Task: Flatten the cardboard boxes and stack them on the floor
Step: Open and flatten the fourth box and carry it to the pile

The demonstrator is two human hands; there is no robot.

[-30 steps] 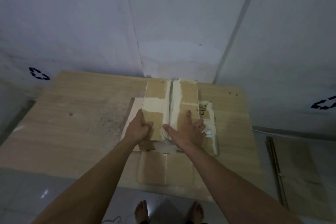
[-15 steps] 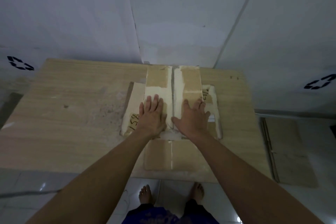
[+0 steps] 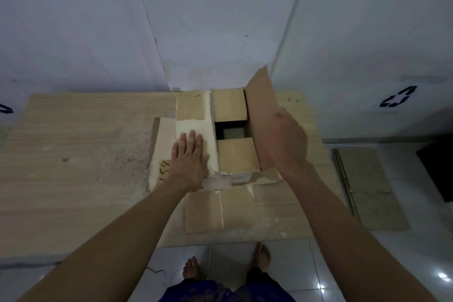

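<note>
A brown cardboard box (image 3: pixel 235 154) stands on the wooden table (image 3: pixel 85 154), its near bottom flaps spread flat toward me. My left hand (image 3: pixel 190 162) lies flat, fingers apart, on the box's pale left top flap (image 3: pixel 193 127). My right hand (image 3: pixel 286 140) grips the right top flap (image 3: pixel 261 110) and holds it raised upright. Under it the two inner flaps and a dark opening (image 3: pixel 231 129) show. A flattened cardboard box (image 3: pixel 365 191) lies on the tiled floor to the right of the table.
The table stands in a corner of pale walls. A dark object (image 3: pixel 438 171) sits at the right edge on the floor. My bare feet (image 3: pixel 193 267) stand on the tiles at the table's near edge.
Both hands were pressing flat on the closed top flaps. Now my right hand has lifted the right flap up, exposing the inner flaps; my left hand still rests on the left flap.
</note>
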